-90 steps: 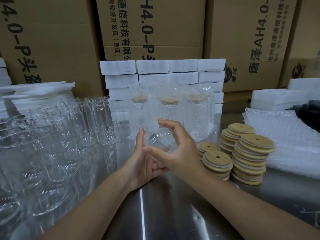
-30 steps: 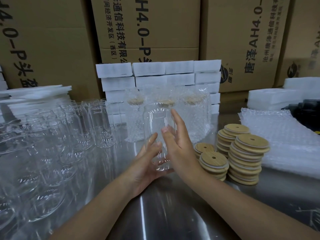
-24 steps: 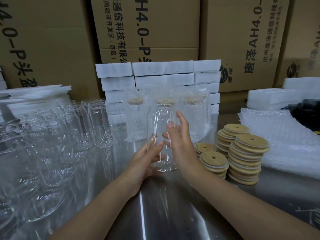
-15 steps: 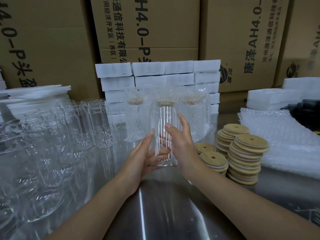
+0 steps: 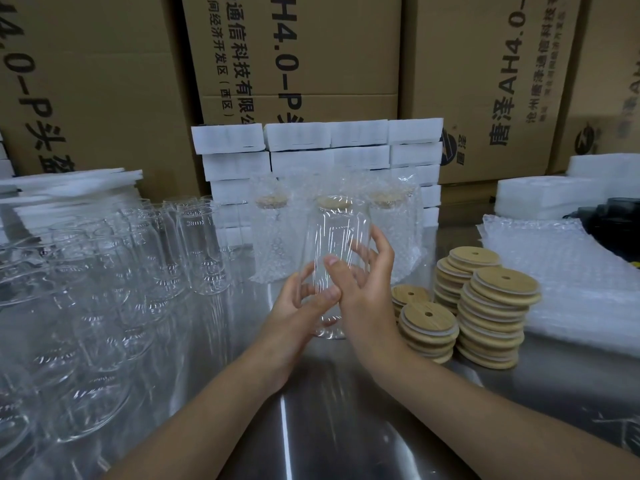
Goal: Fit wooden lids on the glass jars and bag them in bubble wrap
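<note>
A clear glass jar without a lid stands upright just above the steel table, held between both hands. My left hand cups its lower left side, fingers behind the glass and thumb in front. My right hand grips its right side, thumb across the front and fingers curled round the back. Stacks of round wooden lids with a small hole stand to the right of my hands. Behind the jar stand three lidded jars in bubble wrap bags.
Several bare glass jars crowd the left of the steel table. Flat bubble wrap bags lie at the right. White foam blocks are stacked at the back, before cardboard boxes. White foam sheets lie far left.
The jar went from lying low between my hands to standing upright and higher. My hands shifted their hold round it; the right thumb now crosses its front.
</note>
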{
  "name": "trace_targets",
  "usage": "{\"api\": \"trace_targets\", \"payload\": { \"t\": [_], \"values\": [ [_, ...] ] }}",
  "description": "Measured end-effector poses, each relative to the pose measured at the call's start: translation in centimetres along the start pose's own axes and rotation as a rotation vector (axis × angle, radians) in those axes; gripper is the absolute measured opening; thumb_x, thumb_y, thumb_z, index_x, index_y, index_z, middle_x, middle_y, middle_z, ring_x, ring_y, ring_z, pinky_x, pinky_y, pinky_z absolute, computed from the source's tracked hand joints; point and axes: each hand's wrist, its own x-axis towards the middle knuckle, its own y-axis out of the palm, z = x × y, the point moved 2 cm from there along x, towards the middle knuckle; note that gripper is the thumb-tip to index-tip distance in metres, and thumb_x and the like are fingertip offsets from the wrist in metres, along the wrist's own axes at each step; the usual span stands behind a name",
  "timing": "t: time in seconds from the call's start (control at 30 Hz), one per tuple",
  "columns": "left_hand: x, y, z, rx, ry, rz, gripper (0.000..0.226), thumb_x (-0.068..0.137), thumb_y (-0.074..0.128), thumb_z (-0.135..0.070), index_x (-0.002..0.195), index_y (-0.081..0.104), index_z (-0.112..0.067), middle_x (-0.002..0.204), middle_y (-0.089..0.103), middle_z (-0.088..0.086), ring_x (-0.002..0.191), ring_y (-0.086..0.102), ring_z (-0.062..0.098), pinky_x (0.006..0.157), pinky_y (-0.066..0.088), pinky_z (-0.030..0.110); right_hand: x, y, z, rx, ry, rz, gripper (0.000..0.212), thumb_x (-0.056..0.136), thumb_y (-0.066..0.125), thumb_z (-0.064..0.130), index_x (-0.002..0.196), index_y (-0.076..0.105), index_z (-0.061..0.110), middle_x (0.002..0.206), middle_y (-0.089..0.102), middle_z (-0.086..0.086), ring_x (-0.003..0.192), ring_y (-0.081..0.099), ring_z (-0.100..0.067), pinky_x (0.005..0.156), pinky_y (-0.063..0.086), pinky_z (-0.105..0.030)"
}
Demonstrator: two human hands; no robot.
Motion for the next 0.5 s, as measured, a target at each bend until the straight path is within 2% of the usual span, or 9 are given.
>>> {"api": "trace_targets", "payload": {
  "t": [0.07,0.13,0.2,0.27,0.4,0.5],
  "values": [
    [-0.1,0.0,-0.3,0.008,0.049,-0.026,0.098,0.05,0.084,-0.045,0.139,0.043,-0.033,0.135,0.053,0.017,0.116,0.061,0.031,0.087,0.054,0.045,0.1,-0.1,0.1,0.027,0.014,0.003,0.069,0.087,0.066,0.027,0.141,0.024,0.032,0.122,0.043,0.018,0.104,0.057,0.003,0.069,0.05,-0.01],
    [-0.2,0.0,-0.5,0.071,0.12,-0.053,0.087,0.064,0.083,-0.039,0.14,0.041,-0.039,0.125,0.059,0.016,0.109,0.065,0.029,0.084,0.057,0.04,0.3,-0.2,0.0,0.05,0.042,0.002,0.07,0.08,0.064,0.035,0.139,0.026,0.034,0.122,0.045,0.014,0.101,0.058,0.006,0.065,0.049,-0.008],
    [-0.3,0.0,-0.8,0.168,0.203,-0.056,0.08,0.071,0.081,-0.041,0.138,0.037,-0.048,0.116,0.064,0.015,0.101,0.068,0.027,0.076,0.058,0.029,0.6,-0.2,-0.2,0.053,0.069,0.008,0.065,0.079,0.064,0.038,0.132,0.027,0.039,0.124,0.048,0.007,0.108,0.059,-0.005,0.069,0.05,-0.011],
    [-0.6,0.0,-1.3,0.22,0.248,-0.053,0.074,0.066,0.07,-0.044,0.13,0.035,-0.055,0.112,0.065,0.014,0.1,0.068,0.024,0.074,0.058,0.025,0.9,-0.3,-0.4,0.071,0.094,0.011,0.066,0.074,0.063,0.042,0.13,0.027,0.039,0.123,0.053,0.001,0.11,0.06,-0.012,0.074,0.051,-0.017],
    [-0.6,-0.1,-1.6,0.217,0.234,-0.038,0.073,0.068,0.062,-0.044,0.135,0.033,-0.051,0.093,0.064,0.011,0.09,0.07,0.014,0.074,0.059,0.027,1.2,-0.5,-0.7,0.113,0.154,0.017,0.069,0.07,0.063,0.044,0.131,0.032,0.037,0.12,0.059,-0.001,0.105,0.063,-0.01,0.094,0.048,-0.03],
    [-0.5,-0.1,-1.5,0.177,0.186,-0.032,0.071,0.071,0.058,-0.046,0.138,0.034,-0.05,0.085,0.066,0.003,0.075,0.068,0.01,0.067,0.058,0.025,1.4,-0.6,-1.0,0.205,0.223,0.015,0.069,0.071,0.069,0.038,0.132,0.036,0.033,0.115,0.062,0.001,0.098,0.067,-0.01,0.092,0.051,-0.029]
  ]
}}
